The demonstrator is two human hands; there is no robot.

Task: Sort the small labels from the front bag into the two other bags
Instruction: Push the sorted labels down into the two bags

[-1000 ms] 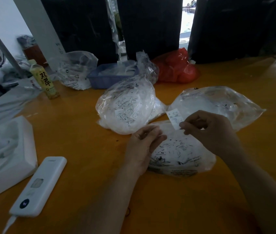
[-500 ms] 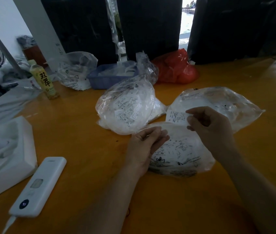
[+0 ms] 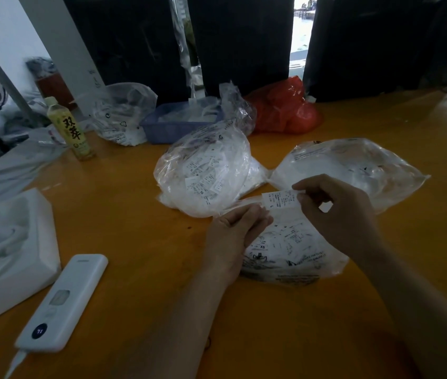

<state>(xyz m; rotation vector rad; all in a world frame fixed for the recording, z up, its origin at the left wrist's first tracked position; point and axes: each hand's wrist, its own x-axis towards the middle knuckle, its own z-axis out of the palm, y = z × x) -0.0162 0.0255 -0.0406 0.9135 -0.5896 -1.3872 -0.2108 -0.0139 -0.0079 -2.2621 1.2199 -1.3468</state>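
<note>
The right hand [image 3: 337, 212] pinches one small white label [image 3: 279, 200] by its right edge, between thumb and fingertips, holding it in the air just above the front bag [image 3: 290, 250]. A printed letter L shows on the label's face. The left hand [image 3: 233, 236] sits just beside it, fingers curled at the mouth of the front bag; whether it grips the plastic or only rests there cannot be told.

The front bag lies on an orange table [image 3: 124, 214], clear plastic with many more printed labels inside. Behind it are two more clear bags: a rounded left bag [image 3: 203, 176] full of labels, and a flatter right bag [image 3: 353, 165], just beyond the right hand.

The label looks paper-thin, very light and floppy, likely to curl or slip, so a firm edge pinch like this one seems the sensible hold.

Further off stand a bottle of tea [image 3: 70, 129], a blue basket [image 3: 173, 124], a red bag [image 3: 285, 108], and near the front edge a white power bank [image 3: 61, 305].
</note>
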